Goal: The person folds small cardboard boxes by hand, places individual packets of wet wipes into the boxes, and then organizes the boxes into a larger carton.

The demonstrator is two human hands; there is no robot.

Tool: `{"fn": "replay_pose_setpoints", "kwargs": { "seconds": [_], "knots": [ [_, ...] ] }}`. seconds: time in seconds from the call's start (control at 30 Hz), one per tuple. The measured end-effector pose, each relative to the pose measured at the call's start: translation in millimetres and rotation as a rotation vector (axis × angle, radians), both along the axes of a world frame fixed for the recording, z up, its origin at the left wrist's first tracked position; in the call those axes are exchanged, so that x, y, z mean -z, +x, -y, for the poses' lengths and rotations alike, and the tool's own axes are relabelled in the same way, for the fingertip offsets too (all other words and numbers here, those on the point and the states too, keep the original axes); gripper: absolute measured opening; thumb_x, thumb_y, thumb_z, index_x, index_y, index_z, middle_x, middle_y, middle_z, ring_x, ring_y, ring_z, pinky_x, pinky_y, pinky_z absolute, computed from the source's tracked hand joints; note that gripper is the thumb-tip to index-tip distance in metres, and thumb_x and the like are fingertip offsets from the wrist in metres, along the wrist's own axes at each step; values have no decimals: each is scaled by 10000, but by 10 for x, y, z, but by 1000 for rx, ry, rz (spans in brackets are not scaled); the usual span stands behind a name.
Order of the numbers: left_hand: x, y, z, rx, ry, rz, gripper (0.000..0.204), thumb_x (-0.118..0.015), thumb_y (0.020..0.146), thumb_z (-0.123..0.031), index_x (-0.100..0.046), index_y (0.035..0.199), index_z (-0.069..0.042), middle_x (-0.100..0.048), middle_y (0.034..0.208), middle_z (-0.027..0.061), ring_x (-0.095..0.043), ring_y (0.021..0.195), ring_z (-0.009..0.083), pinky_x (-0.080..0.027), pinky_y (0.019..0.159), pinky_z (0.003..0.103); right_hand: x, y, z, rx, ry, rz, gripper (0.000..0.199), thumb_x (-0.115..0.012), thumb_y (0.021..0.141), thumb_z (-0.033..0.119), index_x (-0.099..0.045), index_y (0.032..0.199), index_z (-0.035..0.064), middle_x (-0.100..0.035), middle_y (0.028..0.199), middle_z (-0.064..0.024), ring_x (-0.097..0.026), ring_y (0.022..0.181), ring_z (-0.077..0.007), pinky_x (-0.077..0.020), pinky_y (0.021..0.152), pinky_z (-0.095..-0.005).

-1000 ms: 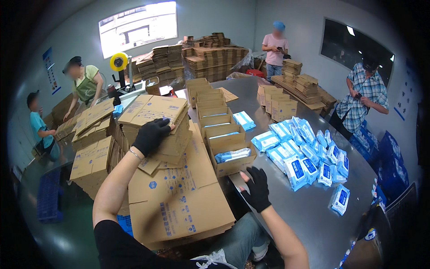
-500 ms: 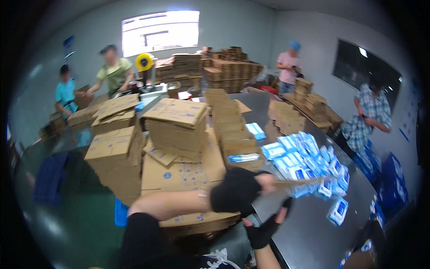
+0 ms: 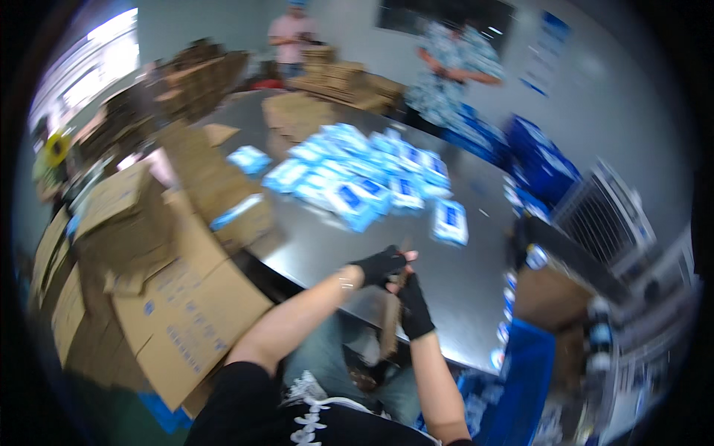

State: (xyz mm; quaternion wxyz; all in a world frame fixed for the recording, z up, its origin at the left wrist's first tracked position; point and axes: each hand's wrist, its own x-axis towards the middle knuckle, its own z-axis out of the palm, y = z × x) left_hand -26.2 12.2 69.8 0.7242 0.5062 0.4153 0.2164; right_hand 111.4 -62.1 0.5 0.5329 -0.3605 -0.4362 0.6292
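A flattened cardboard carton (image 3: 390, 321), seen almost edge-on and blurred, stands between my hands over the near edge of the metal table. My left hand (image 3: 381, 267), in a black fingerless glove, pinches its upper end. Lower down on its other side, my right hand (image 3: 416, 306), gloved the same way, is closed around it. Beyond my hands lies a heap of blue-and-white soft packs (image 3: 349, 175) on the table. One single pack (image 3: 450, 222) lies apart at the heap's right.
On the left stand a row of open cartons (image 3: 195, 178) and a large carton (image 3: 186, 312) with stacked cardboard. A blue bin (image 3: 529, 379) is below the table's right edge. Two people (image 3: 455, 70) (image 3: 291, 37) stand beyond the table.
My view has swung to the right. The carton has moved from my left hand's outstretched hold to between both hands, turned upright; my right hand has closed on it.
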Motion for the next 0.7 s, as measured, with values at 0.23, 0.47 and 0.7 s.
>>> {"fn": "replay_pose_setpoints", "kwargs": {
  "seconds": [0.23, 0.47, 0.7],
  "knots": [
    [115, -4, 254, 75, -34, 73, 662, -658, 899, -344, -339, 1384, -26, -606, 980, 48, -599, 788, 113, -515, 655, 250, -211, 295, 61, -62, -22, -69, 715, -710, 836, 177, -345, 1417, -23, -531, 1213, -46, -503, 1106, -129, -405, 954, -274],
    [-86, -205, 324, 68, 347, -202, 461, -646, 874, -266, -512, 1236, -16, -649, 951, 144, -653, 859, 245, -534, 750, 380, -357, 392, 39, 281, -9, 276, 484, -712, 799, 179, -584, 1228, -7, -627, 1086, -80, -583, 988, -153, -457, 864, -283],
    [-230, -15, 388, 134, 1326, -815, 225, -568, 804, -104, -599, 1022, -58, -665, 848, 167, -656, 732, 329, -510, 605, 442, -415, 811, -147, 918, 356, 695, 343, -611, 720, 14, -660, 1058, 38, -682, 1005, -130, -659, 909, -241, -507, 803, -325]
  ]
}}
